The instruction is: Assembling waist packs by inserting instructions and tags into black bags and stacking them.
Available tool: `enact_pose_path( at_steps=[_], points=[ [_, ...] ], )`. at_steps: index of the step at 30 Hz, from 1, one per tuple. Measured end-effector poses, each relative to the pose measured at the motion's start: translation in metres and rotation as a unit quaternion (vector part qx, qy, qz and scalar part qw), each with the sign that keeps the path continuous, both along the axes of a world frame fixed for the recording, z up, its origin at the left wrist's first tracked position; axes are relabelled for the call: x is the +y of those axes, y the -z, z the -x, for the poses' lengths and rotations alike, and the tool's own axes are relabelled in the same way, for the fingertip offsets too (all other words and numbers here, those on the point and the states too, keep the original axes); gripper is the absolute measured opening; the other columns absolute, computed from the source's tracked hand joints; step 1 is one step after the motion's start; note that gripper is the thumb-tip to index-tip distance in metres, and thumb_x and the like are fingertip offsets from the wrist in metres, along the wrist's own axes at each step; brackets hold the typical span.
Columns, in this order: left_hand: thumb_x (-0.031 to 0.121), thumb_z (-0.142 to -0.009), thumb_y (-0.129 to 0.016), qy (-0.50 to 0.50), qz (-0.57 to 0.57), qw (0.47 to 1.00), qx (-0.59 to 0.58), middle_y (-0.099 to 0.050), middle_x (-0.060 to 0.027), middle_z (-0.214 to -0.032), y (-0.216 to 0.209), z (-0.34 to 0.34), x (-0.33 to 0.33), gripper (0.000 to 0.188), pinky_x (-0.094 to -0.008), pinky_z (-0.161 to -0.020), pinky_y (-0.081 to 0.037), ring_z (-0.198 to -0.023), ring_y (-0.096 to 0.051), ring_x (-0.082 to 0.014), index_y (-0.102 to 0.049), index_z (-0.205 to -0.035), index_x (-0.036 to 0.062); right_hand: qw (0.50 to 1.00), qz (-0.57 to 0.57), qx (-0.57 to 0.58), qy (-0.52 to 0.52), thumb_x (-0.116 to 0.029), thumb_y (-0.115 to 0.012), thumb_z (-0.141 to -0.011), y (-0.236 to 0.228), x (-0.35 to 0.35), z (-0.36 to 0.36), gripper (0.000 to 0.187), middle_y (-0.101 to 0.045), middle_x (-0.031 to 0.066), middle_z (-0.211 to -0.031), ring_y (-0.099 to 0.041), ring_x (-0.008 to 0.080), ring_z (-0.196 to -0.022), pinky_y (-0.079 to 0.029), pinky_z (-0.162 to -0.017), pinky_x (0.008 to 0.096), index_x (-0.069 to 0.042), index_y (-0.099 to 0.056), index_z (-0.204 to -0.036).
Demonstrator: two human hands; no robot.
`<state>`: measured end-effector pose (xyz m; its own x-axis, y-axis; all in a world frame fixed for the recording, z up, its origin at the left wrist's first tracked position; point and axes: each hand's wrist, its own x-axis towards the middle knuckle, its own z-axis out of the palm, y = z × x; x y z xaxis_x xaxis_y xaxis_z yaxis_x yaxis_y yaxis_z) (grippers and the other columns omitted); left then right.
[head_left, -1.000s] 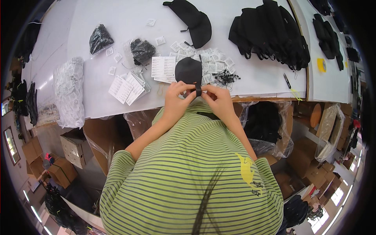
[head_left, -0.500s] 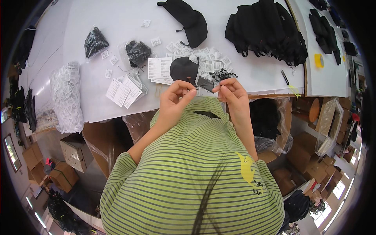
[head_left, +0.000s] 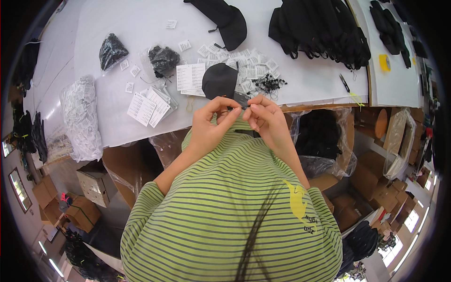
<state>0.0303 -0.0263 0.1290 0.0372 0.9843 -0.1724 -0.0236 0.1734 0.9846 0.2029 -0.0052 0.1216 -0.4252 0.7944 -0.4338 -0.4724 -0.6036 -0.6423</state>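
My left hand (head_left: 212, 123) and my right hand (head_left: 268, 117) meet at the table's near edge, thumbs and index fingers pinched close together. Between them is the thin black cord of a dark rectangular hang tag (head_left: 241, 99), mostly hidden by the fingers. Just beyond the left fingertips lies a rounded black fabric piece (head_left: 219, 81) with a small orange mark at its lower edge. White printed labels (head_left: 251, 71) are scattered behind it, and a small heap of black cords with plastic ends (head_left: 268, 83) sits beyond my right hand.
Printed cards (head_left: 149, 107) and a bag of white labels (head_left: 81, 117) lie left. Two bags of black cords (head_left: 112, 50) stand farther back. A black fabric item (head_left: 225, 23) and a black pile (head_left: 319, 35) lie beyond. Snips (head_left: 345, 83) rest right, near yellow tape (head_left: 384, 63). Open boxes (head_left: 324, 134) stand below.
My right hand has moved left, up to my left hand, and the fingertips now nearly touch. The tag, in plain view before, is now mostly covered by the fingers.
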Motion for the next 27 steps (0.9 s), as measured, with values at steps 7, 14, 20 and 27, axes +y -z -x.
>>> enact_pose_path(
  at_steps=[7, 14, 20, 27],
  points=[
    [0.006, -0.082, -0.067, 0.033, 0.030, 0.998, 0.038, -0.050, 0.0050, -0.070, -0.010, 0.003, 0.001, 0.010, -0.0180, -0.058, -0.029, -0.062, -0.038, -0.0017, -0.064, -0.090, -0.0006, 0.996, 0.005, 0.093, -0.006, -0.008, -0.054, -0.089, 0.002, -0.004, 0.005, 0.006, -0.062, 0.0111, -0.071, -0.055, 0.0111, -0.057, -0.043, -0.052, 0.0205, -0.003, -0.053, -0.091],
    [0.008, -0.083, -0.066, 0.083, 0.145, 0.976, -0.142, -0.053, 0.0037, -0.072, -0.008, 0.013, 0.007, 0.011, -0.0188, -0.059, -0.032, -0.064, -0.042, -0.0023, -0.062, -0.089, 0.0003, 0.996, -0.057, 0.062, -0.033, -0.004, -0.054, -0.086, 0.002, -0.004, 0.004, 0.003, -0.059, 0.0109, -0.067, -0.055, 0.0132, -0.055, -0.043, -0.051, 0.0222, -0.003, -0.051, -0.087],
    [0.013, -0.083, -0.065, 0.129, 0.192, 0.950, -0.210, -0.053, 0.0050, -0.071, -0.013, 0.019, 0.010, 0.012, -0.0181, -0.056, -0.028, -0.061, -0.040, -0.0014, -0.061, -0.088, 0.0027, 0.990, -0.070, 0.110, -0.046, -0.003, -0.054, -0.081, 0.004, -0.006, 0.006, 0.004, -0.057, 0.0086, -0.063, -0.055, 0.0126, -0.053, -0.042, -0.049, 0.0216, -0.004, -0.050, -0.083],
    [0.012, -0.085, -0.064, 0.168, 0.219, 0.932, -0.235, -0.063, 0.0004, -0.081, -0.010, 0.026, 0.011, 0.013, -0.0169, -0.069, -0.040, -0.074, -0.054, -0.0015, -0.062, -0.091, 0.0014, 0.993, -0.092, 0.046, -0.051, -0.003, -0.053, -0.078, 0.005, -0.007, 0.006, 0.004, -0.055, 0.0062, -0.060, -0.052, 0.0111, -0.047, -0.038, -0.044, 0.0205, -0.005, -0.049, -0.077]
  ],
)
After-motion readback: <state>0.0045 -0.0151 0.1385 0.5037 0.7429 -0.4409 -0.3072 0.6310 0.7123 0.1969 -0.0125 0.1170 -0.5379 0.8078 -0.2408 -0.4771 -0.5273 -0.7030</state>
